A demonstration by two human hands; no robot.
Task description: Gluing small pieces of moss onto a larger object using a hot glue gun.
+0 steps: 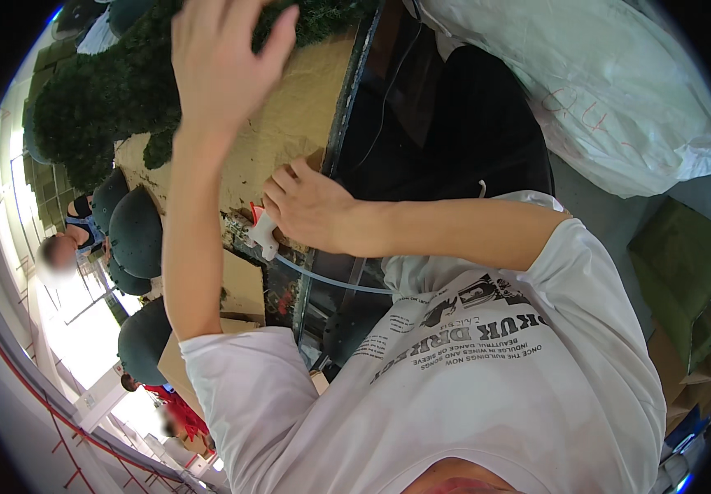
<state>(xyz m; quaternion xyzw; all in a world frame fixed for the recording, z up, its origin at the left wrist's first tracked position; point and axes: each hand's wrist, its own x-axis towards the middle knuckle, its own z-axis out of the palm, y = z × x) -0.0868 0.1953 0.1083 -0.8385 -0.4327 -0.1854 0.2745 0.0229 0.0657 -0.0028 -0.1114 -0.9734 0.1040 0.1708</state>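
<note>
My left hand (pixel 228 62) reaches over the far part of the table, fingers stretched upward and thumb held apart. It holds nothing and is nearest to dark green artificial foliage (pixel 100 115); its fingertips run out of the picture. Nearer to me, my right hand (pixel 310 206) is closed, its fingers curled, around a white hand tool (pixel 264 237) with a red part. The palm hides some of that tool. A pale blue tube (pixel 335 283) curves from the tool's lower end toward my shirt. Beneath both hands lies a worn tan table surface (pixel 310 99) strewn with dark bits.
Dark perforated half-domes (pixel 137 235) are grouped at the left, by a cardboard box (pixel 242 284). A big white sack (pixel 594 90) fills the upper right, with a green folded sheet (pixel 685 272) below it. Co-workers (pixel 83 222) are at the far left. A thin cord (pixel 388 99) hangs beside the table's edge.
</note>
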